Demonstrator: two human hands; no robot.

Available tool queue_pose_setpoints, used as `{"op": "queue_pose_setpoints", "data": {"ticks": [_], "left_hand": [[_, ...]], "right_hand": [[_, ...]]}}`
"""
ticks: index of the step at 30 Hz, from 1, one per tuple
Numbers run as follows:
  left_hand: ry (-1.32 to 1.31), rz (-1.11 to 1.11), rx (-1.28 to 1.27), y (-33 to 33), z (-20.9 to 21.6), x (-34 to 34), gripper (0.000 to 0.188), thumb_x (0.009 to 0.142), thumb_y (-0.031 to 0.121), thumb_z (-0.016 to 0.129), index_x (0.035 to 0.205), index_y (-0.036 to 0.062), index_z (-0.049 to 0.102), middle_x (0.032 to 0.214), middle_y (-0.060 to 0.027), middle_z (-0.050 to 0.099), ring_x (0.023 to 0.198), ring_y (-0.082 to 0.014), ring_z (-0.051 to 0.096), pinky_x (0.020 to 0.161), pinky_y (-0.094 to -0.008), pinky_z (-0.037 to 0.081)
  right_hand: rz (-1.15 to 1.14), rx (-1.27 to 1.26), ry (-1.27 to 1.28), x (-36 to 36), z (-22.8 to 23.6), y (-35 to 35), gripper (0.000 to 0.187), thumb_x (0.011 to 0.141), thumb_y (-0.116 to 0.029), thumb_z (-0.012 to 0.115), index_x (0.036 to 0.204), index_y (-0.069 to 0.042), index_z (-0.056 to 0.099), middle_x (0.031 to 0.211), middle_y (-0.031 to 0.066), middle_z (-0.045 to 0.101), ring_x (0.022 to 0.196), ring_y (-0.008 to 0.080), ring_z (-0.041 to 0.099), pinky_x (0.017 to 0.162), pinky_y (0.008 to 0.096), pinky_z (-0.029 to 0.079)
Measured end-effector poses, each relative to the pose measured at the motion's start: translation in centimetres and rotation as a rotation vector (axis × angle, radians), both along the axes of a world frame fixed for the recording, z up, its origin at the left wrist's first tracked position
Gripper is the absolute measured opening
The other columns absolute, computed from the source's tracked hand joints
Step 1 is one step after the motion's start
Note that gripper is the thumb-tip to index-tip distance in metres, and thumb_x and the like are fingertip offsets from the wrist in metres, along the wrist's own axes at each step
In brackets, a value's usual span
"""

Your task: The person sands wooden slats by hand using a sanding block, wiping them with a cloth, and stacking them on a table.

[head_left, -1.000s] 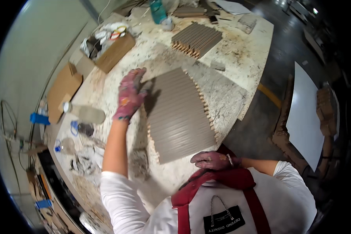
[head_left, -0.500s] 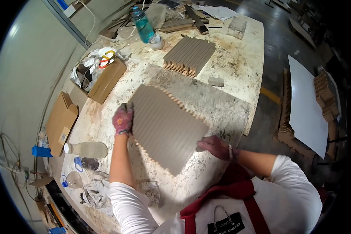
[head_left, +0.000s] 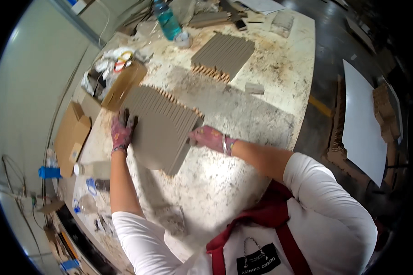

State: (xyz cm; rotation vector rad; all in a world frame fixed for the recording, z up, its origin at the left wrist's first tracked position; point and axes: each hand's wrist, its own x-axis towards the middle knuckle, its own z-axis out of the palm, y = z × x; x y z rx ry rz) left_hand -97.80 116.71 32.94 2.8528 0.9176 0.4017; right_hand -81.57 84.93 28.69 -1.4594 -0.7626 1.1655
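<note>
Pretty beat-up white surface (head_left: 280, 50) in this workshop, scuffs and brown stains all over it. I'll place everything by the open cardboard box (head_left: 124, 88), the one stuffed with white plastic (head_left: 104, 68) and what look like scissors (head_left: 119, 67) with orange and yellow handles.

Main thing is a grey ribbed panel (head_left: 163, 128) with peach-coloured stubs along its far edge. It's just to the near right of the box, a bit blurred, and honestly I can't tell if it's flat down or slightly lifted. Both hands wear pinkish gloves. Left hand (head_left: 122, 130) is at the panel's left edge, just on the near side of the box, fingers partly spread; can't tell if it's really gripping. Right hand (head_left: 209, 138) is farther right of the box, fingers curled in and gripping the panel's right edge.

Other stuff: a second ribbed panel (head_left: 225, 52) lies well right of the box, and so does a small grey block (head_left: 254, 88). Beyond the box there's a teal bottle (head_left: 168, 25) next to a little cup (head_left: 183, 40). Left and nearer than the box: a bent cardboard piece (head_left: 73, 133), then a cloudy bottle with a white cap (head_left: 95, 170).
</note>
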Motion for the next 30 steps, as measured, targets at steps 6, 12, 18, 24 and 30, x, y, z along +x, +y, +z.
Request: {"op": "queue_pose_setpoints", "data": {"ticks": [6,12,18,24,30], "left_hand": [[-0.146,-0.236,0.161,-16.5,3.3,-1.8,0.058,0.084,0.025,0.067,0.135,0.0085,0.048,0.137,-0.0177,0.048,0.132,-0.0364,0.039,0.111,-0.0451,0.029],[0.034,-0.211,0.172,-22.5,1.2,-2.3,0.059,0.084,0.033,0.063,0.136,0.0118,0.047,0.144,-0.0146,0.040,0.132,-0.0381,0.035,0.109,-0.0539,0.024],[0.178,-0.136,0.246,-22.6,2.3,-1.3,0.054,0.084,0.026,0.064,0.133,0.0085,0.049,0.139,-0.0154,0.046,0.127,-0.0390,0.040,0.107,-0.0515,0.028],[-0.001,-0.250,-0.057,-24.4,7.6,4.9,0.053,0.089,0.022,0.062,0.135,0.0042,0.044,0.141,-0.0174,0.044,0.128,-0.0389,0.043,0.105,-0.0432,0.037],[-0.203,-0.148,-0.499,-20.7,6.8,18.8,0.062,0.094,0.025,0.060,0.147,0.0106,0.032,0.148,-0.0112,0.039,0.132,-0.0279,0.041,0.106,-0.0378,0.038]], "right_hand": [[0.111,0.035,0.003,0.8,1.2,-2.0,0.045,0.092,-0.042,0.055,0.108,-0.001,0.063,0.104,0.0102,0.066,0.096,0.0179,0.060,0.086,0.0318,0.046],[0.254,-0.005,-0.160,0.7,1.6,-1.7,0.047,0.086,-0.037,0.062,0.116,-0.001,0.061,0.113,0.0141,0.064,0.108,0.0232,0.060,0.092,0.0322,0.046],[0.412,0.099,-0.305,1.9,2.2,-2.8,0.056,0.087,-0.035,0.062,0.129,0.000,0.050,0.127,0.0189,0.057,0.107,0.0279,0.061,0.092,0.0353,0.047],[0.243,0.239,-0.701,15.7,5.8,-12.2,0.043,0.091,-0.031,0.058,0.124,-0.003,0.055,0.118,0.0143,0.062,0.111,0.0273,0.059,0.097,0.0361,0.046],[-0.159,0.135,-0.233,30.9,2.7,-16.0,0.039,0.090,-0.019,0.063,0.124,-0.001,0.055,0.114,0.0100,0.062,0.103,0.0190,0.059,0.090,0.0313,0.047]]}}
